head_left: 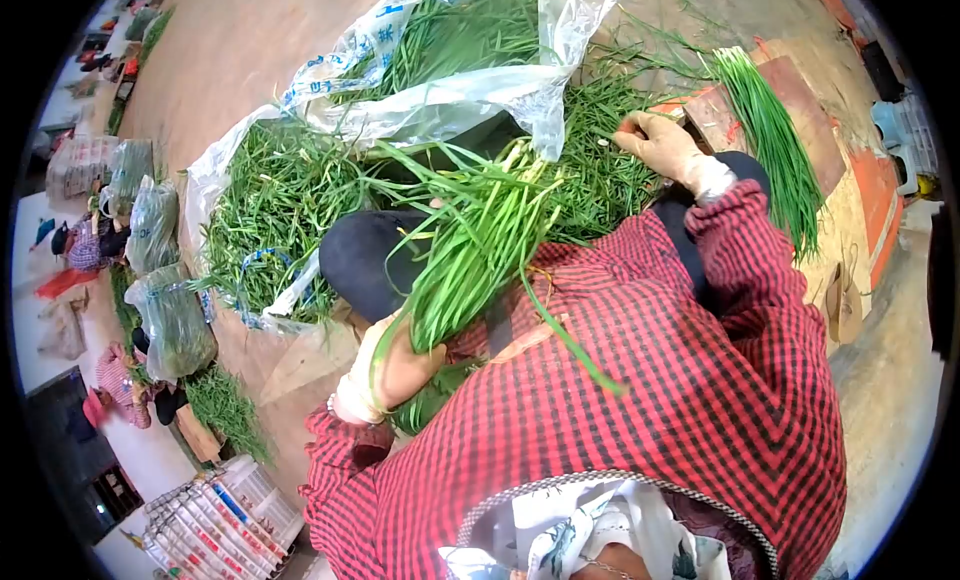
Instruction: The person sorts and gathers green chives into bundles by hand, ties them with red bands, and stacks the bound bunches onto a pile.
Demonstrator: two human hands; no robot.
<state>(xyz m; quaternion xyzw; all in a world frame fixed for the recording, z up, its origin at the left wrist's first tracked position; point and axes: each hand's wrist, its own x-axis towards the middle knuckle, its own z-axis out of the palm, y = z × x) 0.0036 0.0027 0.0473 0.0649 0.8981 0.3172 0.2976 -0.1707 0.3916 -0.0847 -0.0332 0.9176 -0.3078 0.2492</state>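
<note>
A loose bunch of garlic chives (480, 245) lies across my lap, its pale stem ends pointing away from me. My left hand (405, 365) is closed round the leafy end of this bunch, and a few long leaves hang loose over the checked sleeve and apron. Over the heap of green trimmings (605, 170) in front of my knees is my right hand (660, 145), with fingers bent and pressed together near the thumb. Whatever may be between those fingertips is too small to make out.
A clear plastic bag (445, 100) with chives inside stands open ahead, with loose leaves (285, 180) around its left side. A neat bundle of chives (770, 150) rests on a board at right. Filled bags (170, 320), stacked crates (220, 515) and other people are at left.
</note>
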